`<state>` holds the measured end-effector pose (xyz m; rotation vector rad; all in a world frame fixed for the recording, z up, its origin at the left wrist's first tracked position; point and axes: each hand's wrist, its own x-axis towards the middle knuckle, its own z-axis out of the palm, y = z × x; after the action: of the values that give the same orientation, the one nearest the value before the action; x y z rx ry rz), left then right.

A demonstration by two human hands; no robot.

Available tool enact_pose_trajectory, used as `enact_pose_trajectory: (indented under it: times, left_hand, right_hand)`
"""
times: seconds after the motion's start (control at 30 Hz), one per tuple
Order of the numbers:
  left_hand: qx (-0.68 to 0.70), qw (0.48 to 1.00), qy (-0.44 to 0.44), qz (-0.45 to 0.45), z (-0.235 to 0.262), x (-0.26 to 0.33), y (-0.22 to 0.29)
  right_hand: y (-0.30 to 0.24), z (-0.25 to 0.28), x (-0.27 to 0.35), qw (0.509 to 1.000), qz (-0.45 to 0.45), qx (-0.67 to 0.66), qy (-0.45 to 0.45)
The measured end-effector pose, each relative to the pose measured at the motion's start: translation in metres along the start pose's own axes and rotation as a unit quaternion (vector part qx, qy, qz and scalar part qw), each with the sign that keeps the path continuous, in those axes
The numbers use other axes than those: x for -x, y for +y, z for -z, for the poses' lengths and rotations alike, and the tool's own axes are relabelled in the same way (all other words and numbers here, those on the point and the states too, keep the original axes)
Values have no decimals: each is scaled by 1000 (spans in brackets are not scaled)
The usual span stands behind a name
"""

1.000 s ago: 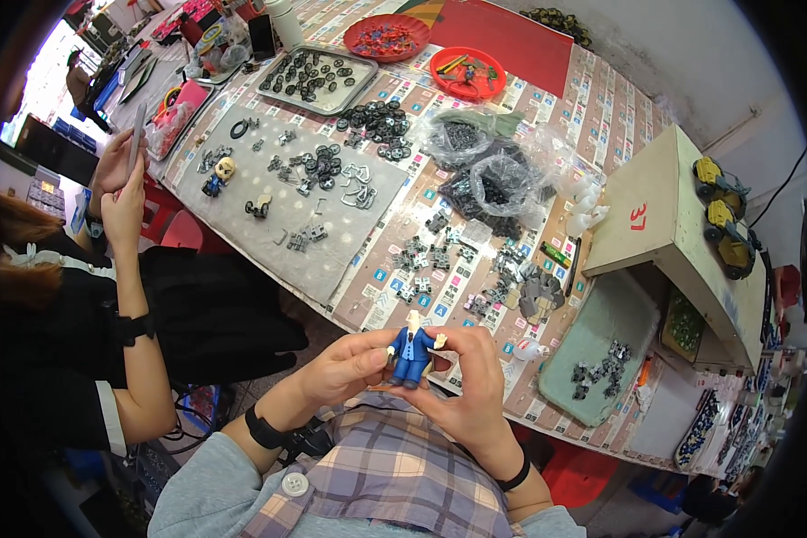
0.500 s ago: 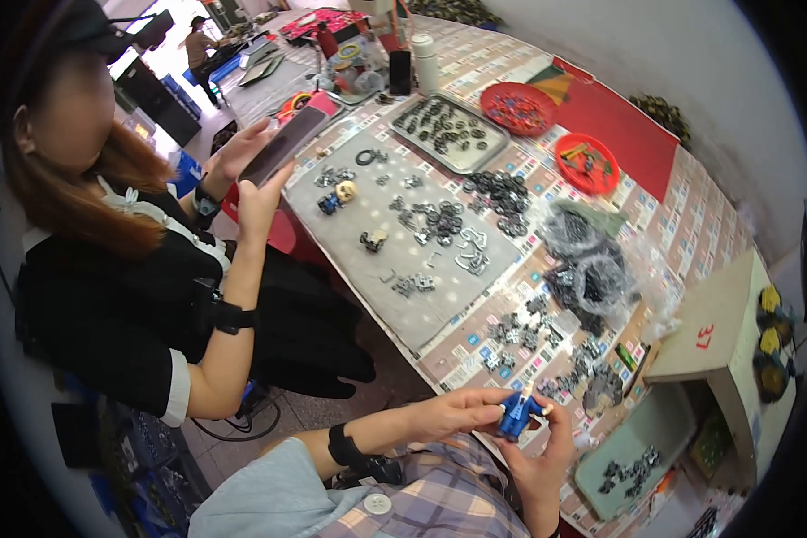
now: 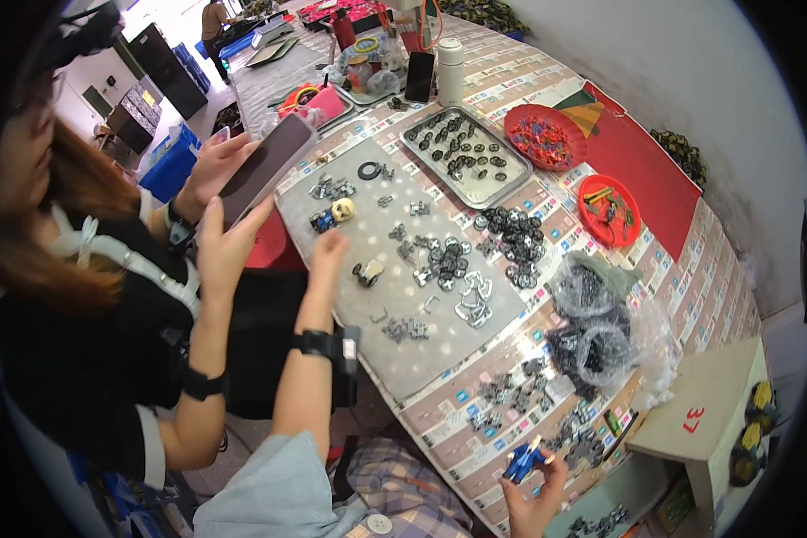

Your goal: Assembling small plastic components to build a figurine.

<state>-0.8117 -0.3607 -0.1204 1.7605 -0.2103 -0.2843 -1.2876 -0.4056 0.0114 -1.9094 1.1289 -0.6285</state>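
Note:
In my right hand (image 3: 542,493) I hold a small toy figure (image 3: 524,460) with a blue body and pale hands, pinched between thumb and fingers over the table's near edge. My left hand (image 3: 329,251) is stretched out over the left edge of the grey mat (image 3: 403,368), slightly blurred, with its fingers partly extended and nothing seen in them. Just beyond its fingertips lies a blond toy head (image 3: 342,209) beside a blue toy piece (image 3: 322,221). A small wheeled piece (image 3: 368,273) lies to the right of this hand.
Small grey parts and black wheels (image 3: 448,260) lie in piles on the mat. Farther back are a metal tray (image 3: 502,193) of wheels and two red dishes (image 3: 547,136). Plastic bags (image 3: 592,296) and a box-like stand (image 3: 690,430) are at right. A person at left holds a phone (image 3: 269,170).
My left hand has let go of the blue figure and moved left and forward to the mat's edge. My right hand keeps the figure, slightly lower. The view has shifted.

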Motion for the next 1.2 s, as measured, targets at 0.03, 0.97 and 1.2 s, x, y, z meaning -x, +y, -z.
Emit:
enact_pose_trajectory:
  times: [0.03, 0.97, 1.2]
  left_hand:
    - [-79, 994, 49, -55, 27, -40, -40]
    - [-83, 981, -162, -59, -36, 105, 62]
    - [-18, 882, -470, 26, -61, 270, 123]
  right_hand:
    - [8, -5, 0, 999, -33, 12, -31]
    - [15, -25, -22, 953, -155, -260, -11]
    - [8, 8, 1, 900, -70, -422, -83]
